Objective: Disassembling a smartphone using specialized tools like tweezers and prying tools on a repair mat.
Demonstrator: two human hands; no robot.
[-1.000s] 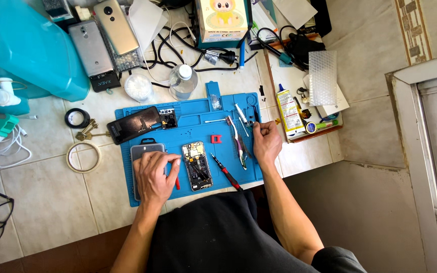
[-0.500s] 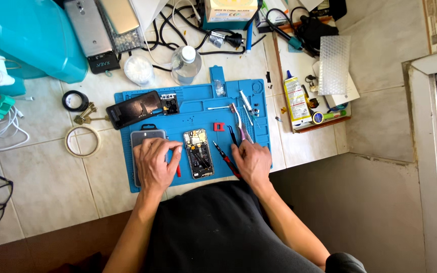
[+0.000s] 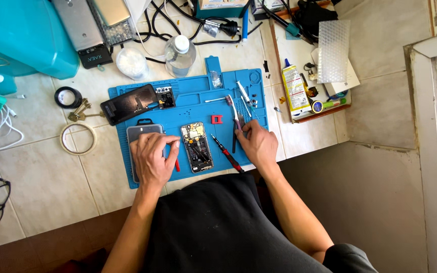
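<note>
Moved since the earlier frame: right hand (image 3: 258, 144) shifted up and outward from beside the red screwdriver (image 3: 227, 154) to the pliers (image 3: 235, 132) near the right edge of the blue mat (image 3: 188, 101); left hand (image 3: 150, 161) barely changed, spread over the grey phone back (image 3: 140, 134).

Right hand curled, fingertips (image 3: 243, 129) closing around the dark handles of the pliers, a toothbrush (image 3: 231, 103) lying just above that grip and tweezers (image 3: 244, 93) a little farther up. Grip narrow, wrapped on the tool; whether lifted off the mat, cannot tell.

Left hand flat, fingers loosely open, pressing on the phone back, holding nothing pinched. Just right of that hand, touching or nearly so, the opened phone (image 3: 197, 146) with its circuit board showing. Between the two hands, the red screwdriver lying aslant. A small red square piece (image 3: 217, 119) just above the screwdriver's tip.

Above the left hand, a black phone screen (image 3: 129, 104). Left of it, off the mat, keys (image 3: 81, 111) and a tape ring (image 3: 78, 138).
</note>
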